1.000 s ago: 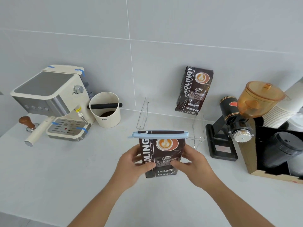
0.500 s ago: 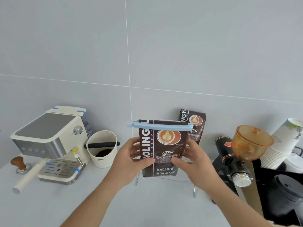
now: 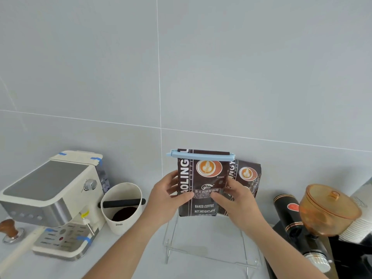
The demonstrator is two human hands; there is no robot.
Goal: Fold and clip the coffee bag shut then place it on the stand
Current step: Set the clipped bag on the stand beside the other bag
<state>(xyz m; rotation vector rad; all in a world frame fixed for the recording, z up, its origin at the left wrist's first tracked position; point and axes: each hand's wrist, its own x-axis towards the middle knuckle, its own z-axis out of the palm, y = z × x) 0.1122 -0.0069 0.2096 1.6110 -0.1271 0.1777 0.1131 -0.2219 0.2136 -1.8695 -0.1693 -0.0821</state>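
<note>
I hold a dark brown coffee bag (image 3: 203, 178) upright with both hands over the clear acrylic stand (image 3: 205, 248). A light blue clip (image 3: 201, 154) runs across its folded top. My left hand (image 3: 167, 194) grips the bag's left edge, thumb on the front. My right hand (image 3: 235, 200) grips its right edge the same way. The bag's bottom edge is level with the stand's top; I cannot tell whether it touches. A second coffee bag (image 3: 248, 176) stands on the stand just behind and to the right, partly hidden.
A cream espresso machine (image 3: 50, 200) stands at the left with a wooden tamper (image 3: 9, 228) beside it. A white knock box (image 3: 121, 206) sits between the machine and the stand. A black grinder with an amber hopper (image 3: 326, 210) and stacked paper cups (image 3: 360, 228) stand at the right.
Both hands have carried the clipped bag up from low over the counter and away toward the wall, over the stand and in front of the second bag. The camera has tilted upward.
</note>
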